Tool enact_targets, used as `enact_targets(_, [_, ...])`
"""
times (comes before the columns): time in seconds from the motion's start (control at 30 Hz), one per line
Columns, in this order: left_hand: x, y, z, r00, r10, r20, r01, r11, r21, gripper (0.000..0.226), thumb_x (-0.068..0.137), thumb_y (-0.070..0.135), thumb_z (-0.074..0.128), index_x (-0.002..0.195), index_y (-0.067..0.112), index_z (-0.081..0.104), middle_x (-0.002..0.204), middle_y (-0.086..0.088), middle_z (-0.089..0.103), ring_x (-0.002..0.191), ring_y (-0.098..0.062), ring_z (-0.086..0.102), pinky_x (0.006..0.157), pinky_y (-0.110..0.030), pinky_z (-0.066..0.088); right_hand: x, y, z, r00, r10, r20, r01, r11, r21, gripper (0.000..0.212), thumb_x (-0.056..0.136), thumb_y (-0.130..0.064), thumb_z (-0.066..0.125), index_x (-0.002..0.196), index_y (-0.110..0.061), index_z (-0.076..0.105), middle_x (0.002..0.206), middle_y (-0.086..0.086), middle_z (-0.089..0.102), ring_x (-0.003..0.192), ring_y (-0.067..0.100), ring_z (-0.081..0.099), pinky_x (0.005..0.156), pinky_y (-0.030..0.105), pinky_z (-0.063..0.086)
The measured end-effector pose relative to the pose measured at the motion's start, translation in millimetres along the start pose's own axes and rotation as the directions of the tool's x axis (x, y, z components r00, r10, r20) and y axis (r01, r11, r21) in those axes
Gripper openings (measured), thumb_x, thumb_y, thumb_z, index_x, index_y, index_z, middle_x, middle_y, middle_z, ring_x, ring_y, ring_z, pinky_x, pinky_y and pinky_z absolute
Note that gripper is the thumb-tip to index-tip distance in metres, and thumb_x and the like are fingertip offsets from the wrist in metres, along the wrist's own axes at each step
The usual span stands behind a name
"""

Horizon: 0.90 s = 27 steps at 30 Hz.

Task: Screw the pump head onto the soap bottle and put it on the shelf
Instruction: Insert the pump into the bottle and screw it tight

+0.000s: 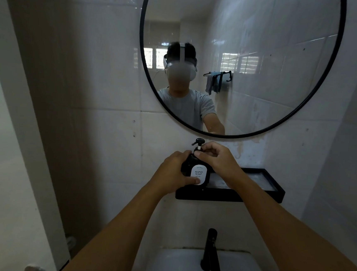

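Note:
A black soap bottle (198, 169) with a white "HAND SOAP" label stands upright at the left end of the black wall shelf (261, 191). My left hand (175, 173) wraps around the bottle's body, thumb on the label. My right hand (216, 158) pinches the collar at the bottle's neck, just under the black pump head (199, 142), which sticks up with its nozzle pointing left. Whether the bottle rests on the shelf or hovers just above it is hidden by my hands.
A round black-framed mirror (318, 100) hangs above the shelf and reflects a person in a grey shirt. Below are a white basin (183, 267) and a black faucet (210, 252). Tiled walls close in on the left and right.

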<state>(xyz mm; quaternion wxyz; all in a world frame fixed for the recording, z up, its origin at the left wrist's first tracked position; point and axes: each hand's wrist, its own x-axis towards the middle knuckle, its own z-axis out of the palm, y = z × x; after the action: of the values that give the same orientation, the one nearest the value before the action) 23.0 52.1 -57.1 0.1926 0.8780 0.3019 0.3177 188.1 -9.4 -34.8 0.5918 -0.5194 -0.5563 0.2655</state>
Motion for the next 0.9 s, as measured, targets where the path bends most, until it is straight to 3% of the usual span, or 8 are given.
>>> enact_targets(0.17, [0.4,1.2,-0.8,1.000,-0.004,0.003,0.004,1.000,-0.008,0.085,0.069,0.040,0.083,0.141,0.021,0.043,0.120,-0.005,0.057,0.107,-0.019,0.057,0.090,-0.034,0.052,-2.4,-2.2,-0.2,0.999,-0.016,0.031,0.014,0.998,0.065,0.025,0.088,-0.014,0.071,0.113,-0.012,0.068,0.103,0.005,0.075,0.092,0.012,0.074,0.075,0.018,0.057])
enact_targets(0.27, [0.0,1.7,-0.7,1.000,-0.002,0.004,0.002,1.000,-0.021,0.084,0.068,0.039,0.084,0.140,0.020,0.044,0.118,-0.004,0.057,0.106,-0.019,0.058,0.089,-0.034,0.052,-3.1,-2.8,-1.7,0.998,-0.025,0.060,0.022,0.999,0.050,0.019,0.090,-0.010,0.067,0.109,-0.011,0.072,0.097,0.003,0.077,0.090,0.012,0.074,0.073,0.018,0.056])
enact_targets(0.37, [-0.5,2.3,-1.1,1.000,0.009,-0.005,-0.010,1.000,-0.013,0.076,0.068,0.039,0.084,0.133,0.022,0.049,0.115,-0.004,0.058,0.102,-0.018,0.058,0.084,-0.032,0.053,-2.0,-2.9,0.5,1.000,-0.007,0.002,0.007,1.000,0.004,0.022,0.085,-0.014,0.074,0.104,-0.006,0.066,0.095,0.007,0.073,0.087,0.015,0.072,0.070,0.019,0.056])
enact_targets(0.5, [-0.2,2.4,-1.2,1.000,0.015,-0.007,-0.015,1.000,-0.008,0.074,0.068,0.039,0.084,0.132,0.022,0.049,0.114,-0.003,0.058,0.101,-0.018,0.059,0.082,-0.030,0.052,-0.9,-0.8,2.8,0.999,-0.016,-0.032,0.017,1.000,0.020,0.033,0.084,-0.018,0.077,0.111,-0.006,0.062,0.104,0.010,0.071,0.096,0.019,0.070,0.081,0.024,0.057])
enact_targets(0.7, [0.1,1.6,-0.7,1.000,0.014,0.000,-0.014,1.000,-0.015,0.081,0.069,0.039,0.084,0.138,0.020,0.046,0.117,-0.005,0.057,0.103,-0.018,0.058,0.083,-0.026,0.049,-1.2,-1.6,-0.5,0.999,-0.016,0.043,0.016,1.000,0.015,0.010,0.088,-0.012,0.071,0.097,-0.014,0.071,0.088,0.000,0.076,0.084,0.013,0.074,0.070,0.018,0.056])
enact_targets(0.8, [0.7,1.5,-0.8,1.000,0.018,-0.005,-0.018,1.000,-0.010,0.076,0.068,0.040,0.084,0.132,0.021,0.049,0.115,-0.004,0.058,0.100,-0.017,0.058,0.080,-0.026,0.049,1.2,-0.5,1.9,1.000,-0.006,-0.017,0.006,1.000,0.011,0.019,0.083,-0.012,0.077,0.096,-0.012,0.063,0.091,0.005,0.072,0.082,0.010,0.072,0.069,0.018,0.056])
enact_targets(0.9, [0.5,1.4,-0.7,1.000,0.018,-0.005,-0.018,1.000,-0.010,0.077,0.068,0.040,0.084,0.133,0.021,0.048,0.115,-0.005,0.058,0.101,-0.018,0.059,0.083,-0.030,0.052,0.5,-0.7,2.7,1.000,-0.010,-0.015,0.011,0.998,0.054,0.026,0.084,-0.012,0.076,0.106,-0.011,0.063,0.096,0.002,0.073,0.085,0.007,0.072,0.070,0.016,0.055])
